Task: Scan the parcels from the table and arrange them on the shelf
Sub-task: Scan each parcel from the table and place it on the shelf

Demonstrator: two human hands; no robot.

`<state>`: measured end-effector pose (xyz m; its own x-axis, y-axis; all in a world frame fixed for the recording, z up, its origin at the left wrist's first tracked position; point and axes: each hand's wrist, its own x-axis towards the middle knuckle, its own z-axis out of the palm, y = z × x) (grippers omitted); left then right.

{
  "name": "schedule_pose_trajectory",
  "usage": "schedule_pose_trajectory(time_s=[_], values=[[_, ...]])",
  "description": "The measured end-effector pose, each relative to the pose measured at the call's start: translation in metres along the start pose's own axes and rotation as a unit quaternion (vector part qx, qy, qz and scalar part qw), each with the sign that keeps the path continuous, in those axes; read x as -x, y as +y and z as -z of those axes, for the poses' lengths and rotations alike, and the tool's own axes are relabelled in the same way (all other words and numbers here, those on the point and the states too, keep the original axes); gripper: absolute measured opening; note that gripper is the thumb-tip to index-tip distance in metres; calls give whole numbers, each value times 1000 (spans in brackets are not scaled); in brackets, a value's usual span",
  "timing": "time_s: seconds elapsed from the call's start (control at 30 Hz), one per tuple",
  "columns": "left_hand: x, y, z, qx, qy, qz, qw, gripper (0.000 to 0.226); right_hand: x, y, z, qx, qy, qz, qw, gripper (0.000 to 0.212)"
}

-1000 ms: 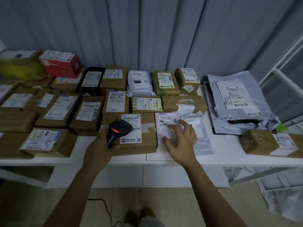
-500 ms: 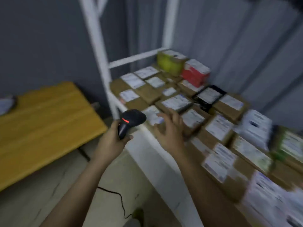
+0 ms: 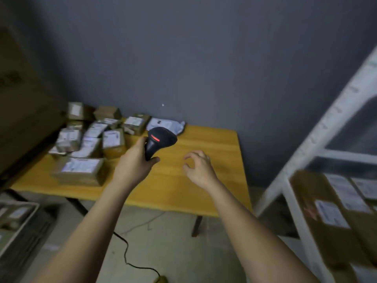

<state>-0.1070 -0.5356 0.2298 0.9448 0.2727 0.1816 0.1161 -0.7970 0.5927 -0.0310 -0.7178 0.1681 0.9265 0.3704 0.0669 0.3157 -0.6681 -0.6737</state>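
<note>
Parcels (image 3: 89, 139) sit heaped on the far left of the yellow worktop (image 3: 204, 180), brown boxes with white labels, one flat box (image 3: 78, 170) nearest. Left hand (image 3: 134, 166) grips the black scanner (image 3: 160, 141), red light glowing. Right hand (image 3: 199, 168) hovers over bare wood, fingers loosely curled, holding nothing. White shelf (image 3: 295, 201) at right carries labelled boxes (image 3: 336, 211).

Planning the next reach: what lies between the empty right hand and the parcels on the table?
In the head view, the left hand gripping the scanner.
</note>
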Motion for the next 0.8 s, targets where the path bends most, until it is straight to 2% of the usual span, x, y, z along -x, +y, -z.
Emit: schedule_pose_trajectory(time_s=[0.3,0.53,0.7,0.8], values=[[-110,-111,45,-12,47,106,993,51,-171,-34,-81,-20,-90,8,996,15],[-192,-183,64,-41,69,142,987,46,-283,-45,-153,-26,-147,-10,989,9],[-260,-227,64,-53,76,164,982,41,-358,-49,-209,-25,-212,-37,976,25],[-287,-261,58,-59,52,193,978,41,-385,-54,-243,-19,-251,-80,965,44]])
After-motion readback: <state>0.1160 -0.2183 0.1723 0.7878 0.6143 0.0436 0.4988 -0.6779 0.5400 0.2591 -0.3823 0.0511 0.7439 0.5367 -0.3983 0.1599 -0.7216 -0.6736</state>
